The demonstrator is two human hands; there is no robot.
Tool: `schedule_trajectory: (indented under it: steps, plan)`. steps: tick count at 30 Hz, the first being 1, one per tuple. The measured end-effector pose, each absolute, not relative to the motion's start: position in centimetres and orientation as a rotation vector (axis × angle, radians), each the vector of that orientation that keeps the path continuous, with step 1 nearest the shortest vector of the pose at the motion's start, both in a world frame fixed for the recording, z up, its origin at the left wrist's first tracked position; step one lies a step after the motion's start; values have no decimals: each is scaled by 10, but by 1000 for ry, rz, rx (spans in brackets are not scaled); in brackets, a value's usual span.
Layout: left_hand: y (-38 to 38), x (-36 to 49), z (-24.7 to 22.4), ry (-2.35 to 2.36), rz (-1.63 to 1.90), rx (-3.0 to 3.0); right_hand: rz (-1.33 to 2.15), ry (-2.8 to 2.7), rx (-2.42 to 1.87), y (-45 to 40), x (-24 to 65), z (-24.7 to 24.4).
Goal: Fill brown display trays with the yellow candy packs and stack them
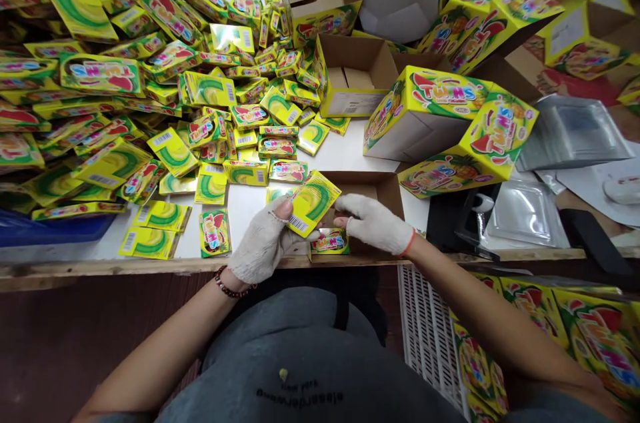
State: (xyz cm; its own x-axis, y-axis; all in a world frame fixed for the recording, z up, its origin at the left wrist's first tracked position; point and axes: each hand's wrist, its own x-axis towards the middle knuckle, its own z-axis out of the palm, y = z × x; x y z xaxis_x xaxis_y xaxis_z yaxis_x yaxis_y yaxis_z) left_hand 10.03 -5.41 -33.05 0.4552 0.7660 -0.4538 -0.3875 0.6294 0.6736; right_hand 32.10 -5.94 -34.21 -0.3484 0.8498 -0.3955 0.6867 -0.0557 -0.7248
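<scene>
My left hand, in a white knit glove, grips a small yellow Twins box between thumb and fingers. Its barcode side faces up and it is tilted. My right hand, also gloved, is just right of that box, fingers half bent and apart, with nothing visible in them. Beneath both hands an open cardboard carton sits at the table's front edge. One small box shows inside its near left part; my hands hide much of the rest.
A big heap of small Twins boxes covers the left of the table. Open display cartons stand at the back and right. Clear plastic trays lie far right, near a black tape dispenser. A white plastic crate is below the table.
</scene>
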Motion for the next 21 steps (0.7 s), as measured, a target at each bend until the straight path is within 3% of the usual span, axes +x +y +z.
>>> schedule_trajectory:
  steps: [4, 7, 11, 15, 21]
  plan:
    - [-65, 121, -333, 665, 594, 495, 1687, -1563, -1130, -71, 318, -326]
    - [-76, 130, -334, 610, 494, 579, 1687, -1517, -1019, -84, 315, -318]
    - [-69, 103, -337, 1018, 581, 1349, 1556, -1552, -1267, -80, 331, -320]
    - [-30, 70, -362, 1240, 441, 2264, 1403, -2063, -1583, -45, 340, -336]
    - [-2, 59, -403, 1282, 115, 2569, 1259, -2482, -1796, -15, 317, -372]
